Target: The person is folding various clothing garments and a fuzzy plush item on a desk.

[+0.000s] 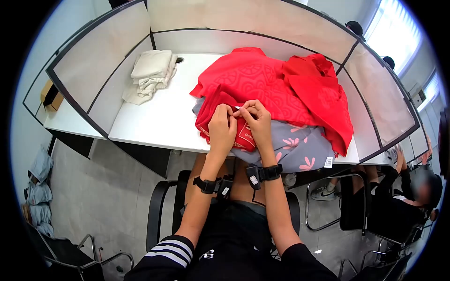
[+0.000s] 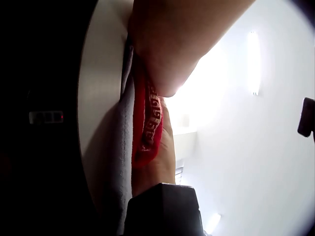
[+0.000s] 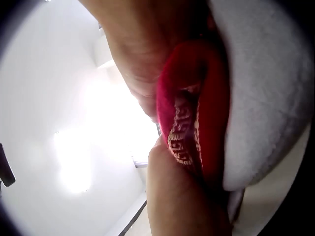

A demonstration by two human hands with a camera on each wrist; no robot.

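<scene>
In the head view the left hand (image 1: 222, 131) and right hand (image 1: 257, 122) meet over a dark red cloth (image 1: 216, 100) with a gold patterned border. Thumbs and forefingers of both pinch a small white piece (image 1: 237, 108) at the cloth. A larger bright red patterned cloth (image 1: 248, 75) lies behind, on a grey cloth (image 1: 300, 143) with pink flowers. In the left wrist view the red cloth's patterned border (image 2: 152, 118) shows beside the left hand (image 2: 167, 44). The right wrist view shows the same border (image 3: 182, 132) by the right hand (image 3: 142, 54); fingertips are hidden in both wrist views.
Folded cream cloths (image 1: 152, 68) are stacked on the white table (image 1: 140, 124) at the left. Low partitions (image 1: 112, 42) surround the tabletop. A white tag (image 1: 328, 162) hangs at the grey cloth's corner. Another person (image 1: 408, 201) sits at the right, and chairs stand on both sides.
</scene>
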